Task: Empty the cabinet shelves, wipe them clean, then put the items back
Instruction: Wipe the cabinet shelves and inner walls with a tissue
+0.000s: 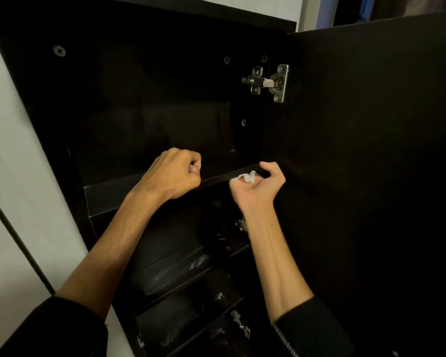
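A black cabinet stands open in front of me, and its top shelf (129, 188) holds nothing I can see. My left hand (173, 173) is curled into a fist at the shelf's front edge; whether it holds anything is hidden. My right hand (259, 185) pinches a small crumpled white tissue (247, 177) at the shelf's right end, close to the door. On the lower shelves lie dark items in shiny plastic wrap (175, 273).
The black cabinet door (371, 163) is swung open on the right, hung on a metal hinge (268, 82). A white wall (8, 176) runs along the cabinet's left side. A second hinge (241, 224) shows lower down.
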